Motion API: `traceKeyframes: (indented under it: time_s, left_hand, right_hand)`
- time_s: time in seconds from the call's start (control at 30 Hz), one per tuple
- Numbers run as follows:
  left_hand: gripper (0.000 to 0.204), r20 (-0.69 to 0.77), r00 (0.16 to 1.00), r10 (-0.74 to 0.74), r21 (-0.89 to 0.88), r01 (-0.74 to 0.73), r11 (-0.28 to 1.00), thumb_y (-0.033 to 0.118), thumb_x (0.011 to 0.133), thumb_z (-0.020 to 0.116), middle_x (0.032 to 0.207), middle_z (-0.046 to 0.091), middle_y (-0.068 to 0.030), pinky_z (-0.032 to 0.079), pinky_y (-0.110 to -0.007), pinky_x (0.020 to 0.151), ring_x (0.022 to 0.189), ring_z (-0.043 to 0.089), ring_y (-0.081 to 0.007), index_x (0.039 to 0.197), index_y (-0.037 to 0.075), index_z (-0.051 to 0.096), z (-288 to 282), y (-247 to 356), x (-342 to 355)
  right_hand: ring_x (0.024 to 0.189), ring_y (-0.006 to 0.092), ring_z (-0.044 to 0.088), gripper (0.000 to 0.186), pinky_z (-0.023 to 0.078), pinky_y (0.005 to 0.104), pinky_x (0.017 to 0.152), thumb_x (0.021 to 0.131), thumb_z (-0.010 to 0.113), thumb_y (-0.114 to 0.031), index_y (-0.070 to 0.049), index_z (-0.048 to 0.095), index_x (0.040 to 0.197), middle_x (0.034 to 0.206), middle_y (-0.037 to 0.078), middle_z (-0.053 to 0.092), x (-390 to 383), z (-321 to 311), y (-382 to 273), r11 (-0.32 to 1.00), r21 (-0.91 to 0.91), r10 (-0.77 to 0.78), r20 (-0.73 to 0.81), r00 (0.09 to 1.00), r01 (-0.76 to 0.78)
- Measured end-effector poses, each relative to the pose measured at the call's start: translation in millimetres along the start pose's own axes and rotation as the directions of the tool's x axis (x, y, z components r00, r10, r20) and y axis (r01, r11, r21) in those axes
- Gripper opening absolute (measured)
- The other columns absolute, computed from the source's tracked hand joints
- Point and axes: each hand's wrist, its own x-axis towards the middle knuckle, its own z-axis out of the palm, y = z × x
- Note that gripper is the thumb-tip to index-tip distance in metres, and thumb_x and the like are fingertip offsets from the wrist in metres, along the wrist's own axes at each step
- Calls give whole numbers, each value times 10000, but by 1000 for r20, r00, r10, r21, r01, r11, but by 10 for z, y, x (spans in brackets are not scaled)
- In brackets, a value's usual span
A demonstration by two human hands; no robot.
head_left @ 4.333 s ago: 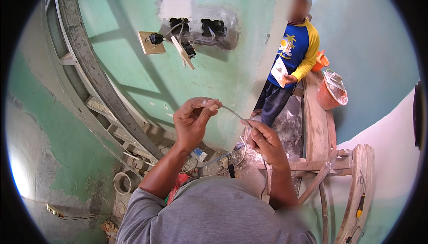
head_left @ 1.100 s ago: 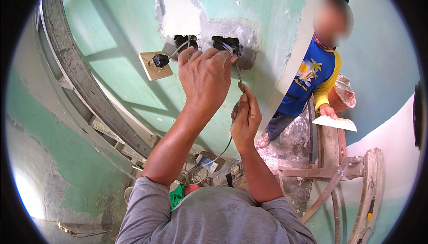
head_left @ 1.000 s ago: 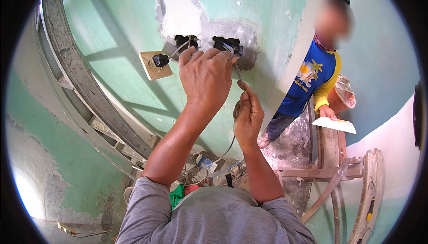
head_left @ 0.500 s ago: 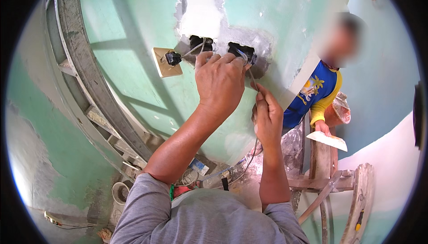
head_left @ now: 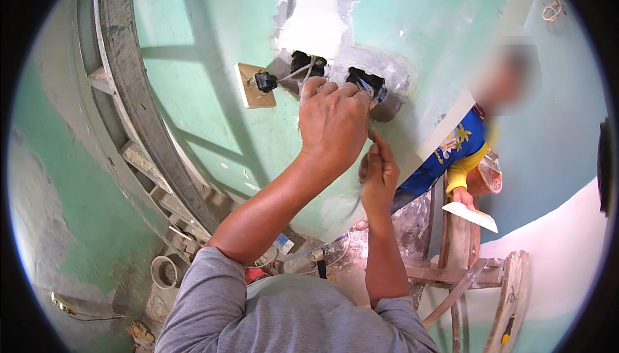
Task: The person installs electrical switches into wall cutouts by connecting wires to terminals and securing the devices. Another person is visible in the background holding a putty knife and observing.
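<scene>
Two wall boxes sit cut into the green wall, wires spilling out. Left hand is up at the right-hand box — fingers curled at its wires, though what the grip clamps I cannot tell. Right hand sits just below, fingers pinched on a thin wire. Beige switch plate hangs at left.

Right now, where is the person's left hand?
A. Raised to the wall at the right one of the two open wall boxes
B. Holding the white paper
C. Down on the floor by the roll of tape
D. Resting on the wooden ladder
A: the left hand is up on the green wall, its fingertips at the right wall box, with the right hand just below it.
</scene>
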Motion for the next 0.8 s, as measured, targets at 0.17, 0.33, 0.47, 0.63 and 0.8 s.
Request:
traceKeyframes:
  time_s: [0.17, 0.33, 0.47, 0.63, 0.8]
  left_hand:
    - [96, 0, 1000, 8, -4, -8, 1000, 193, 881, 800, 793, 721, -45, 466, -429, 975, 798, 710, -261, 819, 121, 790, -2, 46, 31]
    - [55, 28, 1000, 10, 66, -12, 998, 166, 838, 785, 830, 723, -46, 452, -413, 1010, 884, 720, -242, 807, 121, 785, 14, 81, -4]
    - [78, 160, 987, 0, 73, -12, 997, 153, 763, 769, 924, 729, -66, 440, -404, 1034, 976, 708, -242, 828, 110, 781, -54, 142, 32]
    - [118, 215, 976, 22, 101, -45, 994, 162, 860, 692, 926, 732, -70, 413, -412, 1058, 995, 700, -232, 871, 114, 800, -48, 151, 59]
    - [143, 248, 967, 52, 119, -84, 989, 152, 879, 683, 932, 743, -81, 404, -420, 1076, 998, 696, -236, 903, 117, 820, -68, 140, 113]
  right_hand:
    - [576, 9, 389, 376, 311, 209, 506, 1174, 498, -177, -3, 629, 1480, 717, -78, 465, 67, -119, -166, 988, 41, 144, 68, 987, -147]
    - [655, 24, 479, 394, 407, 213, 579, 1123, 487, -17, 3, 638, 1487, 839, -27, 596, 68, -24, -361, 992, -87, 90, 25, 996, -87]
    - [886, 67, 627, 392, 504, 223, 776, 1105, 481, 19, 22, 661, 1453, 1075, 50, 716, 239, -96, 20, 888, -355, -303, 27, 953, 292]
    - [1124, 131, 660, 332, 509, 278, 993, 1085, 532, 7, 54, 684, 1375, 1240, 88, 745, 146, 70, -59, 994, -90, -77, -89, 993, 68]
    - [1071, 138, 667, 256, 524, 306, 953, 1021, 677, -96, 57, 700, 1225, 1197, 97, 757, 156, 55, -175, 926, -338, -166, 31, 986, 167]
